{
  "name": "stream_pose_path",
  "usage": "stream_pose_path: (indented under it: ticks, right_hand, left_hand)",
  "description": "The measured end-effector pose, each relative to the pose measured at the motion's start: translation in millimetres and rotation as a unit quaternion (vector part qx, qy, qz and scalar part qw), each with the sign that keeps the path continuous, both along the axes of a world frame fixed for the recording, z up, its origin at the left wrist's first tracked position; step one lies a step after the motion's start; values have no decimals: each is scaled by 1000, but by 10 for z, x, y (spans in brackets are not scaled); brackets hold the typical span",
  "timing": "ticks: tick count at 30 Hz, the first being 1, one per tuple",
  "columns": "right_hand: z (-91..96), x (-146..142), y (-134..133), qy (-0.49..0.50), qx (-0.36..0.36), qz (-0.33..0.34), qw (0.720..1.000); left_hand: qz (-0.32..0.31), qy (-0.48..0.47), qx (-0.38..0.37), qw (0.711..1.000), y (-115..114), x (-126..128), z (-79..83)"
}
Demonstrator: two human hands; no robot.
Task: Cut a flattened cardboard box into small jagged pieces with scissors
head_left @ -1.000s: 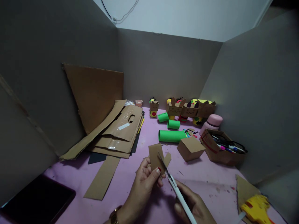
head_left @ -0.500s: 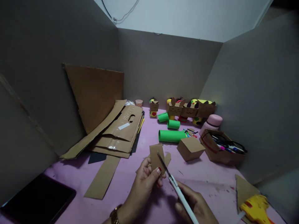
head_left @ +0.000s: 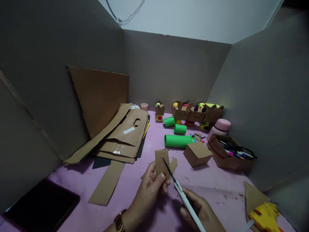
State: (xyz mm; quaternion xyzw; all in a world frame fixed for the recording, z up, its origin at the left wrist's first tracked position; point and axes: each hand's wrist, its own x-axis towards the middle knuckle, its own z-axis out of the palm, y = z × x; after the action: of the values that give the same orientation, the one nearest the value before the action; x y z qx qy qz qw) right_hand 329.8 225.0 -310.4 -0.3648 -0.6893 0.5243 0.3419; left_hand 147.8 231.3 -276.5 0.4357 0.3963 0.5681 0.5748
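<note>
My left hand (head_left: 152, 184) pinches a small rectangular piece of cardboard (head_left: 161, 159) upright, its thumb across the lower part. A white-handled pair of scissors (head_left: 187, 201) is in my right hand (head_left: 200, 207), fingers wrapped around the handles. The blades lie over the right side of the cardboard piece, their tip near its upper middle. Another cardboard scrap (head_left: 173, 165) shows just behind the piece; I cannot tell if my left hand holds it too.
Cardboard sheets (head_left: 120, 138) are stacked at left, near a dark tablet-like slab (head_left: 42, 204). Beyond my hands lie green paper tubes (head_left: 178, 141) and a small cardboard box (head_left: 198, 154). At right are a pen box (head_left: 229, 162), a pink bottle (head_left: 219, 127) and a yellow glue gun (head_left: 264, 216).
Hardly anything differs. The whole view has shifted slightly, while both hands, the cardboard piece and the scissors keep nearly the same pose.
</note>
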Motion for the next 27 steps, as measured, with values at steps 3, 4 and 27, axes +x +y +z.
stream_pose_path:
  ticks: [3,4,27]
  right_hand:
    - [7,-24,-11,5,-8,-4,1000]
    - [3,-27,-15,4,-12,-9,1000]
    - [134,-59,-13,36,-3,20,999]
  left_hand:
    - [-20,7,8,1000,8,-3,-18]
    - [-31,8,12,999,9,-1,-25]
    - [-36,-5,-24,999,-27,22,-24]
